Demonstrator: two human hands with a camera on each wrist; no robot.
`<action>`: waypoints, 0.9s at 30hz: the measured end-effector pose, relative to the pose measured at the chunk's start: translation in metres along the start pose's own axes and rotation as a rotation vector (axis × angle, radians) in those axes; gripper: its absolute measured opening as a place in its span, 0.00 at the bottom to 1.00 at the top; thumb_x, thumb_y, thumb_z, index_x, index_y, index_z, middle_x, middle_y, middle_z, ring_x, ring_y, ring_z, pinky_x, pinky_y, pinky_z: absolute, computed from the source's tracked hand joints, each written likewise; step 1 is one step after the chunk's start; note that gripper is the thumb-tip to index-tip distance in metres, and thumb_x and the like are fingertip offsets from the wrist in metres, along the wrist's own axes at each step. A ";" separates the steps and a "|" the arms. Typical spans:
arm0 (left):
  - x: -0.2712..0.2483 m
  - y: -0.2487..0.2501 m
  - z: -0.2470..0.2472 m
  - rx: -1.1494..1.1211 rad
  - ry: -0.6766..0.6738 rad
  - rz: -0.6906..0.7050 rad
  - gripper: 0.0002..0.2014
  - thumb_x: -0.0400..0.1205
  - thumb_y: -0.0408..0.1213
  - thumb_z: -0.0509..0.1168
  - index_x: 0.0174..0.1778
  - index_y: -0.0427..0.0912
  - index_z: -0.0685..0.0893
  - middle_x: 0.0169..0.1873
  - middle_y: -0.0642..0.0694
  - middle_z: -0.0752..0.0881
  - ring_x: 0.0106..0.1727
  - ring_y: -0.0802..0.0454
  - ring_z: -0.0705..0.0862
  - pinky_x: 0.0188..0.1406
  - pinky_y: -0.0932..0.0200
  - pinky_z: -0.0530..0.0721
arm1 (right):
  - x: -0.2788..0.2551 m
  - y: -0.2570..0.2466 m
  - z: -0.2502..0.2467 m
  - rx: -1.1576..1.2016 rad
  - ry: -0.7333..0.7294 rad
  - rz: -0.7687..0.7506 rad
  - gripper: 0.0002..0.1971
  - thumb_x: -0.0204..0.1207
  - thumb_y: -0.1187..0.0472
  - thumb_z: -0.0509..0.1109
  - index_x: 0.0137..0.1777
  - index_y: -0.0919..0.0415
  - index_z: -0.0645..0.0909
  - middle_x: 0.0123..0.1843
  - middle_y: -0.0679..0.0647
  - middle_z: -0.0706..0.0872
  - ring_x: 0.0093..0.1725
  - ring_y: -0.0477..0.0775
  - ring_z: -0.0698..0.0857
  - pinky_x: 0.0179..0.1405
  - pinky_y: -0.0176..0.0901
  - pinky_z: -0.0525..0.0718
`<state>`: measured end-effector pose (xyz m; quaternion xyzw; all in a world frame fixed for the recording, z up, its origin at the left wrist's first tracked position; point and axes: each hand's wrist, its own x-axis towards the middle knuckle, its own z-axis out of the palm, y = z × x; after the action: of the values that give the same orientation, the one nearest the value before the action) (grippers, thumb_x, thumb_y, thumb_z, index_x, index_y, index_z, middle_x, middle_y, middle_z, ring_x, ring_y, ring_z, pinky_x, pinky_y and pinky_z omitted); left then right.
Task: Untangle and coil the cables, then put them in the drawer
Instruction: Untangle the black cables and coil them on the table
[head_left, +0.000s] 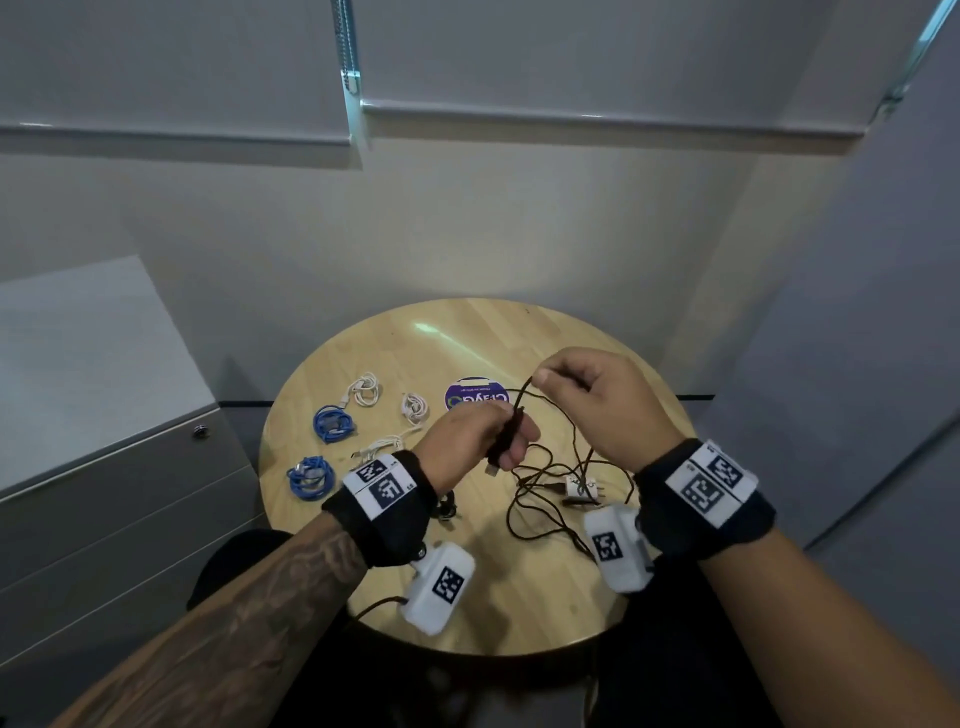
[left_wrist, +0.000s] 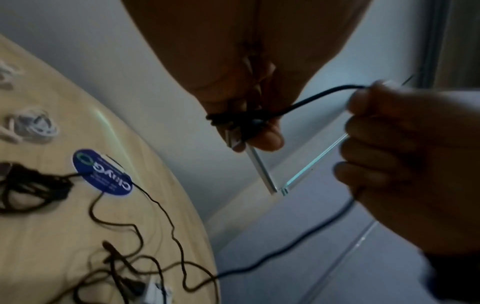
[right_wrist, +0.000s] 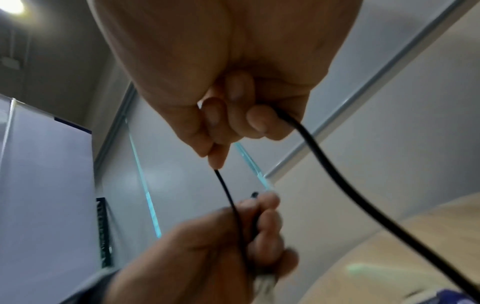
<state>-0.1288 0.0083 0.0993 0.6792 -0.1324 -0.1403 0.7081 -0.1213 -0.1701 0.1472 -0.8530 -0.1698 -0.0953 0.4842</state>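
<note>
The left grip (head_left: 475, 439) clenches a small wound bundle of thin black cable (head_left: 506, 434) above the round wooden tabletop (head_left: 467, 332); the right grip (head_left: 597, 400) pinches its free run. Trailing slack could snag the loose tangle below and knot.

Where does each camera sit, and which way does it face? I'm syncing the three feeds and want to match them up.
Head: worn on the head, looking down at the round table; both forearms, the left hand and the right hand show.
Left wrist: looks along the left hand's fingers toward the wall and table edge; the right hand appears too.
Right wrist: looks along the right hand's fingers toward the wall; the left hand shows below.
Shared: all three show the black cable stretched between both hands.
</note>
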 end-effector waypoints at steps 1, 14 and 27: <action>-0.002 0.008 0.003 -0.054 -0.042 -0.021 0.15 0.82 0.37 0.53 0.44 0.34 0.84 0.27 0.45 0.80 0.28 0.51 0.75 0.34 0.56 0.74 | 0.005 0.005 0.000 0.017 0.024 0.022 0.06 0.81 0.59 0.73 0.43 0.55 0.88 0.38 0.53 0.89 0.40 0.55 0.85 0.44 0.48 0.83; 0.035 0.016 -0.029 -0.378 0.412 0.227 0.10 0.87 0.25 0.56 0.51 0.34 0.83 0.38 0.44 0.86 0.39 0.51 0.86 0.47 0.57 0.86 | -0.034 0.004 0.034 -0.040 -0.309 -0.029 0.13 0.85 0.55 0.68 0.38 0.58 0.82 0.28 0.50 0.75 0.30 0.43 0.71 0.33 0.44 0.71; 0.005 0.045 -0.006 -0.488 -0.138 0.030 0.12 0.81 0.31 0.53 0.49 0.33 0.81 0.33 0.44 0.75 0.31 0.52 0.74 0.45 0.55 0.80 | 0.009 0.013 0.011 0.064 -0.041 0.060 0.10 0.86 0.57 0.67 0.48 0.56 0.90 0.39 0.40 0.91 0.42 0.39 0.87 0.46 0.32 0.80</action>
<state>-0.1211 0.0138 0.1437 0.4750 -0.1527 -0.2038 0.8424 -0.1078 -0.1648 0.1337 -0.8435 -0.1571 -0.0579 0.5103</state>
